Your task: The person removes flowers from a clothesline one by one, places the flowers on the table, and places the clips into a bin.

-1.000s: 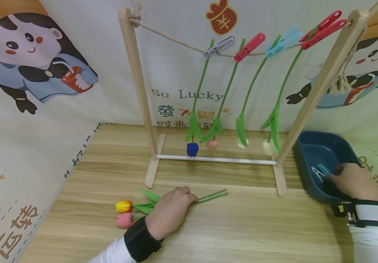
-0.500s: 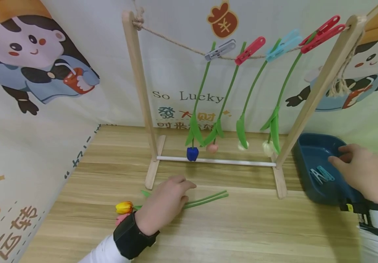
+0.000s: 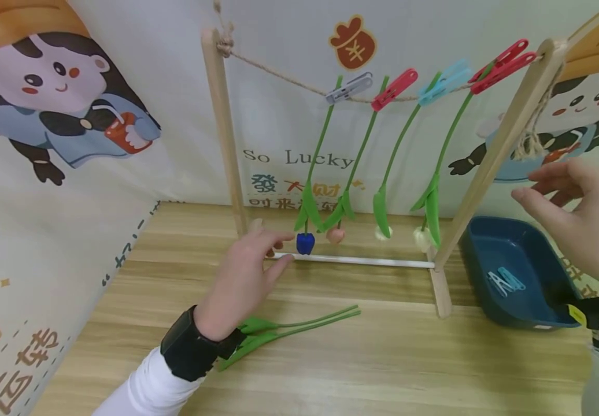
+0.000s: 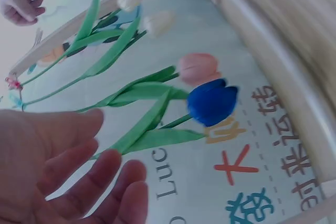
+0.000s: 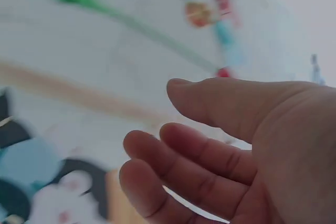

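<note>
My left hand (image 3: pixel 239 277) is raised over the table with fingers loosely bent, holding nothing. Just beyond its fingertips hangs a blue tulip (image 3: pixel 306 243); in the left wrist view a gap separates that bloom (image 4: pixel 211 103) from the fingers. Beside it hang a pink tulip (image 3: pixel 336 234) and two white ones, heads down. Clothespins, grey (image 3: pixel 350 88), red (image 3: pixel 395 89), light blue (image 3: pixel 445 82) and red again (image 3: pixel 503 66), clip their stems to a rope. My right hand (image 3: pixel 591 214) hovers bare above the basin, thumb apart from the fingers. Two tulip stems (image 3: pixel 315 323) lie on the table, their blooms hidden behind my left wrist.
A wooden frame with uprights, such as the right post (image 3: pixel 502 150), carries the rope (image 3: pixel 278 75). A white rod (image 3: pixel 357 260) joins its feet. The dark blue basin (image 3: pixel 473 260) at right contains a white clothespin (image 3: pixel 499 283) and a blue one (image 3: pixel 511 278). Printed cloth hangs behind.
My left hand has left the tulips on the table and moved up and forward towards the frame. My right hand has come up out of the basin, away from the clothespins.
</note>
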Motion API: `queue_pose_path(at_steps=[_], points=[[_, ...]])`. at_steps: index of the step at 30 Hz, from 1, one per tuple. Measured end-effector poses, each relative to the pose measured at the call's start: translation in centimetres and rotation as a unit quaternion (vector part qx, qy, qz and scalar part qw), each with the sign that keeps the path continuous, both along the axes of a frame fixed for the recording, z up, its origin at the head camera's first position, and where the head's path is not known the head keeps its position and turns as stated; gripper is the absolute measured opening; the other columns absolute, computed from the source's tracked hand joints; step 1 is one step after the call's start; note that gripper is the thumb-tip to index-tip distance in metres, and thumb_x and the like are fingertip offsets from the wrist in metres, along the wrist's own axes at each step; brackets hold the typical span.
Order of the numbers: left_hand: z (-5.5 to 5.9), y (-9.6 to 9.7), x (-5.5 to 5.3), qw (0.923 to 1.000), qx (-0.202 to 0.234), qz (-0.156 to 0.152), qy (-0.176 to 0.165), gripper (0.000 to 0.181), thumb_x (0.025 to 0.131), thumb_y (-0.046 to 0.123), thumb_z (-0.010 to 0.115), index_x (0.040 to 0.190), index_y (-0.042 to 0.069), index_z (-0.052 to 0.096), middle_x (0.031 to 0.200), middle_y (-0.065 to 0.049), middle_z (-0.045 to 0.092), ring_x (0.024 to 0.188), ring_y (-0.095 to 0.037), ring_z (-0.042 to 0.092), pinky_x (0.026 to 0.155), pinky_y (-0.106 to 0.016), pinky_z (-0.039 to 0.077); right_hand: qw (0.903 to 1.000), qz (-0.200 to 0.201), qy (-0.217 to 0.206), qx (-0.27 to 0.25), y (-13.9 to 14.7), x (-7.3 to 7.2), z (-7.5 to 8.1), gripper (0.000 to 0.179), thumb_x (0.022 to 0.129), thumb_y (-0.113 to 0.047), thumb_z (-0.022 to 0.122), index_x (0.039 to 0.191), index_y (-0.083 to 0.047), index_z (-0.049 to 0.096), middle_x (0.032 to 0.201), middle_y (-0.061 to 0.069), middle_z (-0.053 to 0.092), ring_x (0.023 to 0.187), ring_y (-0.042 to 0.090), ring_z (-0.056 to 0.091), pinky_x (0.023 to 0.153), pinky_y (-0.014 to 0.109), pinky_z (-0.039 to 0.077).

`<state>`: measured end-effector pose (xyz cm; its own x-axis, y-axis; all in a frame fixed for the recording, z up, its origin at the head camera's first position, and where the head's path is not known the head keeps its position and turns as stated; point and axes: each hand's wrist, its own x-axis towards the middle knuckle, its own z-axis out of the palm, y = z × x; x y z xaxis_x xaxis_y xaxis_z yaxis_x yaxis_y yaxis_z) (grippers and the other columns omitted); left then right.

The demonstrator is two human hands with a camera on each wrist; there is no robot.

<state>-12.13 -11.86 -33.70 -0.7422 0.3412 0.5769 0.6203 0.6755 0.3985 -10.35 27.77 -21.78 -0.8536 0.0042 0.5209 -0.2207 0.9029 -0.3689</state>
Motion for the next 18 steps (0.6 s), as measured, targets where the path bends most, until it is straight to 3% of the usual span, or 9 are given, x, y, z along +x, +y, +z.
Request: queue_pose_path(at_steps=[3, 6, 8, 12, 15, 18], points=[[1.1, 0.1, -0.6, 0.9993, 0.027, 0.004, 0.026, 0.035, 0.085, 0.010, 0.078, 0.118, 0.006, 0.068, 0.101, -0.004, 0.063, 0.085, -0.018, 0.059, 0.071, -0.028, 0.051, 0.9986, 0.026, 0.046, 0.009, -1.6, -0.1, 2.0, 0.032, 0.092, -0.008, 0.069, 0.117, 0.011, 0.060, 0.099, 0.029, 0.063, 0.086, 0.019, 0.050, 0.060, 0.006, 0.026], [2.2, 0.4, -1.2, 0.9975, 0.055, 0.005, 0.045, 0.037, 0.087, 0.011, 0.076, 0.122, 0.005, 0.065, 0.106, -0.005, 0.064, 0.088, -0.019, 0.059, 0.074, -0.030, 0.052, 0.9950, 0.048, 0.077, 0.040, -3.1, -0.4, 3.8, 0.033, 0.093, -0.013, 0.069, 0.117, 0.009, 0.063, 0.099, 0.025, 0.065, 0.085, 0.017, 0.053, 0.065, 0.013, 0.031], [2.9, 0.6, -1.6, 0.9960, 0.072, 0.006, 0.053, 0.039, 0.088, 0.012, 0.075, 0.124, 0.005, 0.064, 0.107, -0.005, 0.063, 0.090, -0.019, 0.059, 0.075, -0.031, 0.052, 0.9919, 0.056, 0.088, 0.072, -4.1, -0.6, 5.0, 0.034, 0.095, -0.017, 0.068, 0.117, 0.007, 0.064, 0.099, 0.024, 0.066, 0.084, 0.028, 0.055, 0.066, 0.022, 0.035], [4.0, 1.3, -2.7, 0.9924, 0.113, 0.004, 0.048, 0.046, 0.091, 0.016, 0.073, 0.133, 0.004, 0.058, 0.113, -0.006, 0.063, 0.097, -0.019, 0.061, 0.080, -0.031, 0.053, 0.9816, 0.079, 0.113, 0.133, -6.3, -1.3, 7.4, 0.037, 0.096, -0.027, 0.066, 0.117, 0.003, 0.066, 0.099, 0.020, 0.067, 0.080, 0.031, 0.054, 0.064, 0.041, 0.038], [4.5, 1.9, -3.6, 0.9882, 0.149, -0.003, 0.035, 0.053, 0.092, 0.017, 0.072, 0.140, 0.005, 0.052, 0.121, -0.007, 0.061, 0.105, -0.019, 0.061, 0.087, -0.032, 0.052, 0.9729, 0.117, 0.127, 0.154, -8.1, -2.1, 8.9, 0.039, 0.096, -0.029, 0.064, 0.120, 0.002, 0.066, 0.104, 0.019, 0.067, 0.087, 0.034, 0.052, 0.078, 0.049, 0.041], [4.8, 2.6, -4.5, 0.9823, 0.186, -0.020, 0.016, 0.059, 0.094, 0.017, 0.070, 0.147, 0.006, 0.046, 0.130, -0.008, 0.058, 0.114, -0.018, 0.058, 0.095, -0.032, 0.049, 0.9674, 0.142, 0.121, 0.172, -9.9, -3.1, 10.1, 0.043, 0.098, -0.030, 0.061, 0.129, 0.000, 0.063, 0.117, 0.020, 0.065, 0.106, 0.039, 0.050, 0.095, 0.057, 0.032]])
